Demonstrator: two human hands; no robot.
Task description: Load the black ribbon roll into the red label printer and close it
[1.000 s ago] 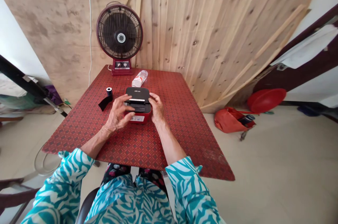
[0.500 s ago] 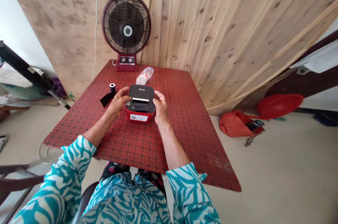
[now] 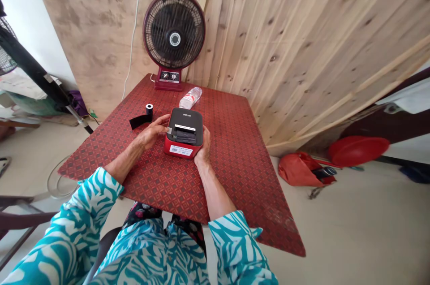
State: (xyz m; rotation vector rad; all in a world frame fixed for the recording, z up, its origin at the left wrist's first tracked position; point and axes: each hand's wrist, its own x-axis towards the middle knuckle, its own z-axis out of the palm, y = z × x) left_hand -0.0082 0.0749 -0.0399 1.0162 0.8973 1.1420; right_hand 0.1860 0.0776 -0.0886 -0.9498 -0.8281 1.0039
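Note:
A small red and black label printer [image 3: 185,123] sits on the patterned table, turned slightly, its slotted black lid facing up and a white sticker on its near side. My right hand [image 3: 203,149] grips its right side, the fingers partly hidden behind the edge. At the left side, my left hand [image 3: 152,133] is open with fingers stretched toward the printer; whether the fingertips touch it I cannot tell. Just beyond that hand stands a small black roll [image 3: 149,109] with a loose black strip trailing left. A clear plastic bottle [image 3: 191,97] lies behind the printer.
A dark red electric fan [image 3: 174,38] stands at the back of the red table [image 3: 231,177], against a wooden wall. On the floor to the right are an orange bag [image 3: 295,169] and a red basin [image 3: 359,150]. A black pole [image 3: 43,72] slants at the left.
The printer has turned slightly clockwise. My left hand has loosened from its left side, thumb off the lid, and my right thumb has moved down from the top to the side.

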